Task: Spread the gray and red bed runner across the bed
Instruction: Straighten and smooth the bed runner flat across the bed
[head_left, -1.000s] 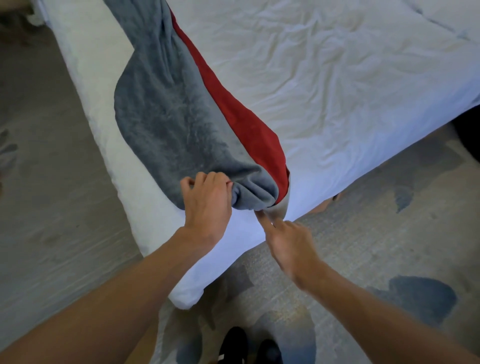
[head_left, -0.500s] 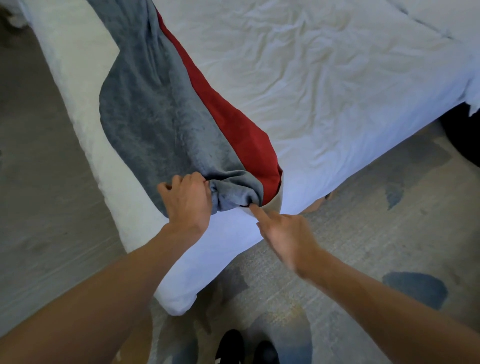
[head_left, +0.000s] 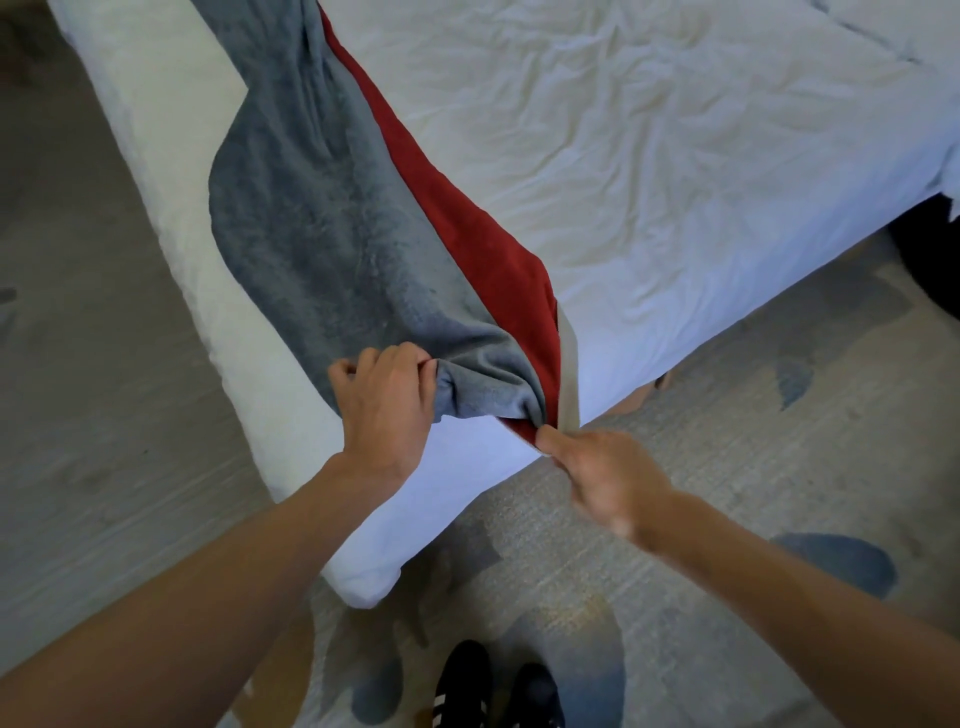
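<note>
The gray and red bed runner (head_left: 332, 249) lies bunched and twisted along the near corner of the white bed (head_left: 649, 171), running from the top of the view down to the bed's edge. Its gray side faces left, a red strip runs along its right, and a beige lining shows at the end. My left hand (head_left: 387, 400) grips the gray end fabric at the bed's edge. My right hand (head_left: 602, 478) pinches the red and beige corner just right of it, over the edge.
The bed's corner (head_left: 358, 587) points toward me, with a wrinkled white sheet on top. A patterned gray and beige carpet (head_left: 727, 467) surrounds the bed. My black shoes (head_left: 493, 691) stand at the bottom of the view. A dark object (head_left: 930, 260) sits at the right edge.
My right hand has moved from touching the runner's end with a finger to pinching its red and beige corner. My left hand keeps its grip. The beige lining shows more.
</note>
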